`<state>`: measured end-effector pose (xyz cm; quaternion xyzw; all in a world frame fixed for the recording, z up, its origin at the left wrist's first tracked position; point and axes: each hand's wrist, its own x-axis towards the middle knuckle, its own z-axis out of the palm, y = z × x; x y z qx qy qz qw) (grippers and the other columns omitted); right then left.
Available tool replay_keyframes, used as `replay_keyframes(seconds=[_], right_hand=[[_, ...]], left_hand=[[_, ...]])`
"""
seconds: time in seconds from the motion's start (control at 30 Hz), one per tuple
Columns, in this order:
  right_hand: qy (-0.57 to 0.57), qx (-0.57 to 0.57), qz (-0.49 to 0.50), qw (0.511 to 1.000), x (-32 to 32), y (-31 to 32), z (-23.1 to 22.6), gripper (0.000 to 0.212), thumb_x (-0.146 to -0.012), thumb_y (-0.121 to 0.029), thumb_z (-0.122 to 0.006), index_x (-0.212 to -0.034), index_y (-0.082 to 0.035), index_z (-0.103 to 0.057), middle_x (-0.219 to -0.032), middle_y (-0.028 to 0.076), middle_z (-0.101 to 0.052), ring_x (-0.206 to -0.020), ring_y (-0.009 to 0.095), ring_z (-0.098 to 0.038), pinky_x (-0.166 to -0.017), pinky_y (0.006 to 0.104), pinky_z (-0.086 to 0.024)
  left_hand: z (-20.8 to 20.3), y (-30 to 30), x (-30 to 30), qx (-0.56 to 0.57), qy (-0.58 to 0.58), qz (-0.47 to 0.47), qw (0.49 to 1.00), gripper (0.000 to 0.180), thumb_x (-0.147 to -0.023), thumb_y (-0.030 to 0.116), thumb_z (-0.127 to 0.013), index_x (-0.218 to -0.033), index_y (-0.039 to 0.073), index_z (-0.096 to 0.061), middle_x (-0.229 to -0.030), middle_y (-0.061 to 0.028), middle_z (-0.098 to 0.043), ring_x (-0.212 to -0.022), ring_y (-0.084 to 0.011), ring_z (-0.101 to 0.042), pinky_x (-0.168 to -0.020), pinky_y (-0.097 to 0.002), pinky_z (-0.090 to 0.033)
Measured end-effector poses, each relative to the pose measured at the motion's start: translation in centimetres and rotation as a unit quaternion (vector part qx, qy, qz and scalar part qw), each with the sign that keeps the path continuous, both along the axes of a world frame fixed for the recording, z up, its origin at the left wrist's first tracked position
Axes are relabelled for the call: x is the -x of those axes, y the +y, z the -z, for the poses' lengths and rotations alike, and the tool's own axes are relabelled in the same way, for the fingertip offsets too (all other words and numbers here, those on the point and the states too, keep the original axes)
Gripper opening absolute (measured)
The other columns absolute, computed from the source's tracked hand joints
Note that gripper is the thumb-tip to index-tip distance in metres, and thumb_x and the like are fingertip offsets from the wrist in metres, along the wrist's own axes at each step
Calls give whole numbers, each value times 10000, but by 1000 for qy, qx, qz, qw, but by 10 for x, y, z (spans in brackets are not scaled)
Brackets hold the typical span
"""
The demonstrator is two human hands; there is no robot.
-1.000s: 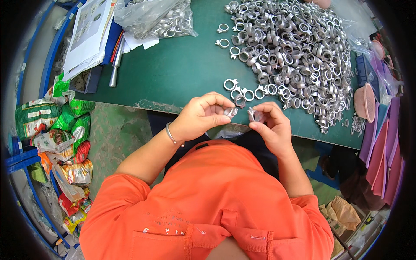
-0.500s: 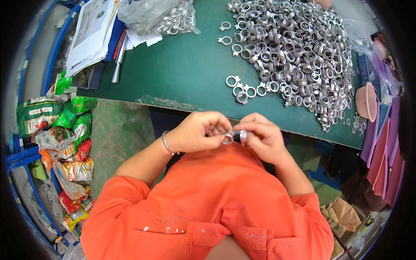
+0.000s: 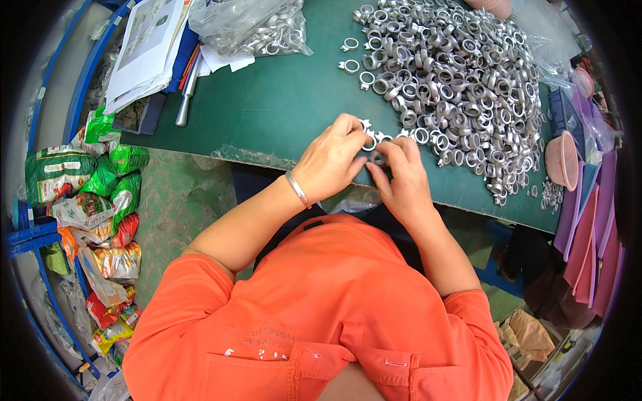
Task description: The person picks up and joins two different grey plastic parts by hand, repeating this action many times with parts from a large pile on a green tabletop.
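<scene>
At the table's near edge my left hand [image 3: 332,159], with a bracelet on its wrist, curls over a few loose metal rings [image 3: 382,138]. Its fingertips touch the rings there, and whatever lies between them is hidden. Close beside it, my right hand [image 3: 406,179] pinches a grey metal ring [image 3: 378,158] between thumb and fingers, low over the table top. Each loose ring is silver-grey with a small lug on its side. Just beyond and to the right spreads a large heap of similar rings [image 3: 461,87].
On the green table [image 3: 267,100], a clear bag of metal parts [image 3: 267,33], papers [image 3: 144,50] and a metal-handled tool [image 3: 187,97] lie at the far left. A pink basket [image 3: 562,160] sits at the right edge. Colourful bags [image 3: 100,200] fill the floor at left.
Both hands have moved forward from in front of my body onto the table's near edge, at the loose rings. The ring pieces held together between them are now apart or hidden.
</scene>
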<state>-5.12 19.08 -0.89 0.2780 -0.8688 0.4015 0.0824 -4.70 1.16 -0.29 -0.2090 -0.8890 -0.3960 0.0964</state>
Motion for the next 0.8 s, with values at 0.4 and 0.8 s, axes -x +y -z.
replay_keyframes(seconds=[0.4,0.8], right_hand=[[12,14,19,1000,-13,33,-2,258,-666,-90,-785,-850,-39,-612,-949,94,-589,-896,285,-553,-781,372,-439],[-412,372,-23,831,-15,29,3,170,-904,-56,-602,-1044,29,-559,-950,106,-652,-734,128,-626,-612,229,-511]], left_hand=[[1,-4,-18,17,-22,-14,1000,261,-679,70,-785,-840,11,-588,-936,-102,-517,-790,-241,-574,-657,-330,-486],[9,-17,-29,-546,-439,70,710,106,-898,47,-599,-1001,21,-594,-1044,-93,-628,-872,-130,-605,-782,-263,-506]])
